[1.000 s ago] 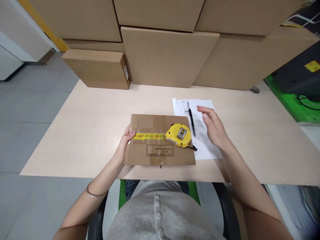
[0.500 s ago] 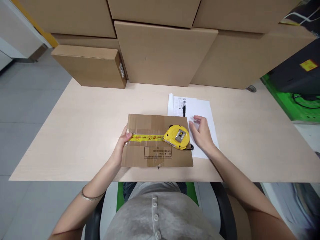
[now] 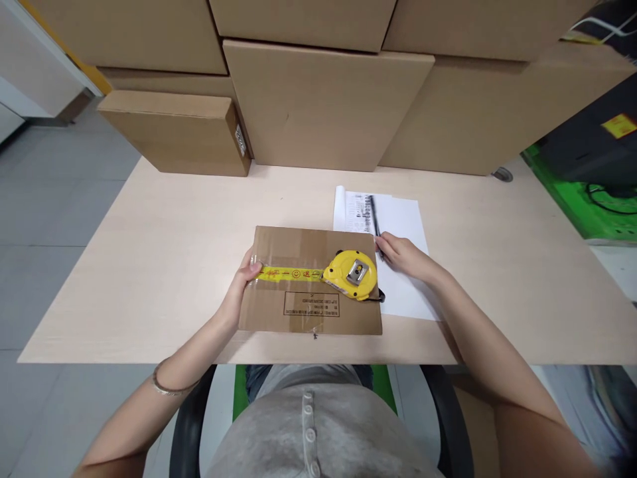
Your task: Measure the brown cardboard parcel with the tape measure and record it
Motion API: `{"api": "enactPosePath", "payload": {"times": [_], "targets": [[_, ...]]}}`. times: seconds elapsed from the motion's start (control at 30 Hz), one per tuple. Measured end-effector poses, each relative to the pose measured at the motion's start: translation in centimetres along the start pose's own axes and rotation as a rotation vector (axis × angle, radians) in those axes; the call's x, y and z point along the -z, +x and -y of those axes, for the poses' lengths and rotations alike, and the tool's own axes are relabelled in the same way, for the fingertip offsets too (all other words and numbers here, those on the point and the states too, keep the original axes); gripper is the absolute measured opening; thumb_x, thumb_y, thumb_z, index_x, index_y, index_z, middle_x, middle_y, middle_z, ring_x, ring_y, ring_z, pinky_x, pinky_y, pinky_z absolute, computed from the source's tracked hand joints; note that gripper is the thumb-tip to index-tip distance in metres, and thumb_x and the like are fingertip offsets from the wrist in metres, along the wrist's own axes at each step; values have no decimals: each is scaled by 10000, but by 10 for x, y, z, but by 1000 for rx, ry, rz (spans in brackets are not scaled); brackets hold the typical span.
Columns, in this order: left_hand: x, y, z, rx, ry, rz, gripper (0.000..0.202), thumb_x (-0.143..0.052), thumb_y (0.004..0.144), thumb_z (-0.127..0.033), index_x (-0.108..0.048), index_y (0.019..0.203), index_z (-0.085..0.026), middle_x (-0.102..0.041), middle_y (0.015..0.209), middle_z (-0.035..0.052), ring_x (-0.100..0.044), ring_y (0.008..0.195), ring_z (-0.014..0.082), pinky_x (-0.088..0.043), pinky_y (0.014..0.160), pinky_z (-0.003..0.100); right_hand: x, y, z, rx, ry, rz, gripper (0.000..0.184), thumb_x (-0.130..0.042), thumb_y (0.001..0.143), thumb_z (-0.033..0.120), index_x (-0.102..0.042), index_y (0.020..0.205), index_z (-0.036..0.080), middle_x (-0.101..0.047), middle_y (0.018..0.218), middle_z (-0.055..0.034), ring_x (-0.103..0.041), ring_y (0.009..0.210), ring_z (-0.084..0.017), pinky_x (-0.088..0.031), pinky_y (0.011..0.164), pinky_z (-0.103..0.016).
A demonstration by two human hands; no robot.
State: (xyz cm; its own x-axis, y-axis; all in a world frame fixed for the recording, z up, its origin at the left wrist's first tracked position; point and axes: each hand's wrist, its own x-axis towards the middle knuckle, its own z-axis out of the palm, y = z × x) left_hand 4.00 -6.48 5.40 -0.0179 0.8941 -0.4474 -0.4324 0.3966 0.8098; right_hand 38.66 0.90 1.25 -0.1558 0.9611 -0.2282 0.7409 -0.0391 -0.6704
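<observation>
A flat cardboard box (image 3: 279,249) lies near the table's front edge, printed side up. My left hand (image 3: 243,279) grips its left edge, the thumb pressing on yellow tape (image 3: 286,274) that bears red marks and a smiley. From there the strip runs across to a yellow tape measure (image 3: 352,274) resting on the box's right part. Beyond the box's right edge, my right hand (image 3: 398,253) is closed on a black pen (image 3: 374,216), over white paper sheets (image 3: 405,292). The box covers part of the sheets.
Large cardboard boxes (image 3: 323,106) stand stacked along the table's back edge. A smaller carton (image 3: 169,136) sits at the back left. On the right is a dark object (image 3: 587,146) on a green surface (image 3: 572,206). Chair armrests (image 3: 192,425) flank my body below the table.
My right hand has closed on the pen, which was lying on the paper, and the pen is now tilted. The left hand stays on the box and tape.
</observation>
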Motion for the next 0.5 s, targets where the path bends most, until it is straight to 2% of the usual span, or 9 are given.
{"api": "enactPosePath", "payload": {"times": [0.07,0.13,0.23,0.33,0.5], "targets": [[1,2,1,-13,8,3,619,-866,604,-455,-714,1151,-207,-824,1017,91,-775,1064,409,-654,793,429,0,-7,-10,26,139,-1,493,-485,932,748,-523,826,268,-662,642,-19,-564,528,-182,-494,574,-354],[2,3,2,-16,9,13,613,-854,629,-466,-710,1165,-207,-819,1040,98,-768,1079,412,-652,807,439,-4,-12,-18,33,253,-22,511,-611,853,770,-501,832,272,-640,621,6,-519,482,-152,-456,492,-320],[7,8,5,-43,13,57,640,-824,693,-470,-686,1276,-245,-794,1206,92,-746,1141,402,-646,859,459,-13,-15,-22,24,367,-46,472,-772,795,667,-528,786,263,-632,594,7,-538,479,-144,-415,423,-281],[13,13,8,-74,38,131,692,-793,751,-456,-625,1407,-312,-728,1380,64,-715,1212,383,-629,924,471,-17,-13,-20,8,441,-60,416,-779,820,597,-578,733,243,-655,582,-13,-552,458,-137,-425,399,-270],[19,17,7,-123,110,169,750,-759,792,-484,-563,1494,-308,-699,1414,82,-652,1312,397,-598,1003,491,-19,-6,-20,-12,491,-70,340,-858,738,473,-618,729,232,-649,542,9,-572,443,-130,-473,408,-251]]}}
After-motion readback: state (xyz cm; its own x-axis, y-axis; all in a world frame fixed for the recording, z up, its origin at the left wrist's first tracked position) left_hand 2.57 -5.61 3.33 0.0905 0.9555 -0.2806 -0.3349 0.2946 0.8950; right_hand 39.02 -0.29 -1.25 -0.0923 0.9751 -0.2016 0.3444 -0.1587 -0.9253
